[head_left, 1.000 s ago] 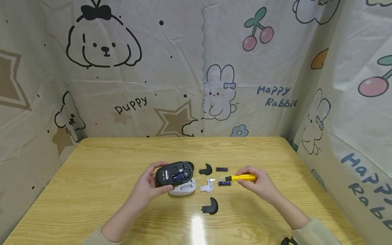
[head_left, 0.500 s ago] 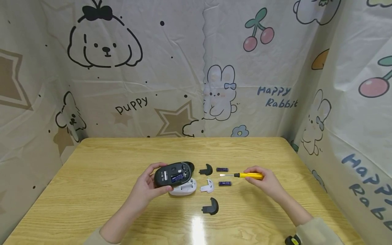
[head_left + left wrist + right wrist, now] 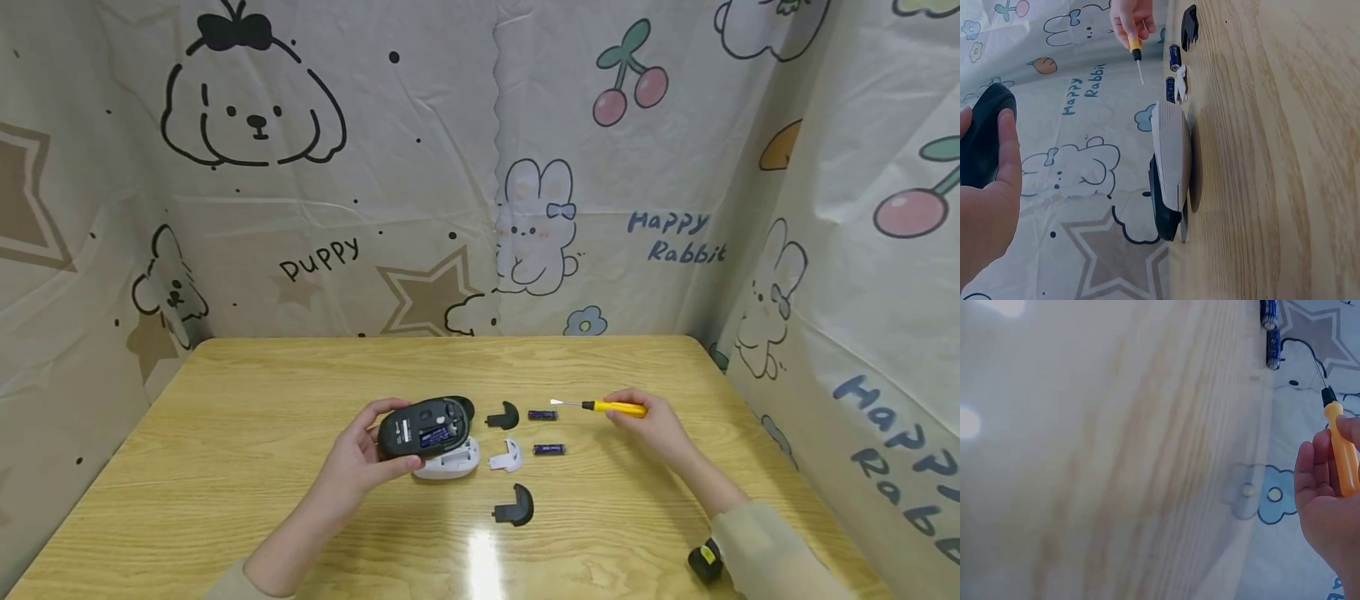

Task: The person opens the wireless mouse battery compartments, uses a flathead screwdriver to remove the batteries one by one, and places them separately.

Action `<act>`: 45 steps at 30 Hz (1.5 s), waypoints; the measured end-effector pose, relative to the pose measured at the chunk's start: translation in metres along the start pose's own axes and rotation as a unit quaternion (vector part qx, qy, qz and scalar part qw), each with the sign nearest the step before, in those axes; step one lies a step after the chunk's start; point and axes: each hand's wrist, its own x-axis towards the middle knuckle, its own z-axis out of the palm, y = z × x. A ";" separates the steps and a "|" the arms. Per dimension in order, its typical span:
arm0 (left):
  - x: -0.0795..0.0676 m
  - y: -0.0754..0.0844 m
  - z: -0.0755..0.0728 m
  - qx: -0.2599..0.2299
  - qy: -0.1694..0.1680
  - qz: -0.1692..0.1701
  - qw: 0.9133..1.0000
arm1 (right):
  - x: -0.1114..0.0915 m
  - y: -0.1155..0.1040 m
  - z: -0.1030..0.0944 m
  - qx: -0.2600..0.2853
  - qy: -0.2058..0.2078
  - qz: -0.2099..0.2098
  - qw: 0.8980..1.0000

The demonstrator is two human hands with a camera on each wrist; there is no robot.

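Note:
In the head view my left hand (image 3: pixel 367 446) grips a black computer mouse (image 3: pixel 397 432) with its underside facing me. Its battery bay is uncovered and a dark blue battery (image 3: pixel 435 436) shows inside. My right hand (image 3: pixel 652 421) holds a yellow-handled screwdriver (image 3: pixel 600 406) in the air, its flat tip pointing left near a loose battery (image 3: pixel 542 415). In the right wrist view, thumb and fingers wrap the screwdriver's handle (image 3: pixel 1342 456). Below the held mouse lies a white mouse (image 3: pixel 453 465), bottom up with its bay open, partly hidden.
Another dark mouse (image 3: pixel 1165 215) lies behind the white one. Right of them are a black battery cover (image 3: pixel 509 415), a white cover (image 3: pixel 512 457), a larger black cover (image 3: pixel 519 507) and a second battery (image 3: pixel 549 449). Printed cloth (image 3: pixel 420 167) hangs around the wooden table (image 3: pixel 300 375).
My right hand has drawn the screwdriver rightward from over the white cover, then farther from me, up beside the far battery. My left hand and the mouse have hardly moved.

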 end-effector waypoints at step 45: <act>0.005 0.003 0.009 0.000 -0.032 0.008 0.999 | 0.056 0.017 0.018 -0.118 -0.047 -0.045 0.991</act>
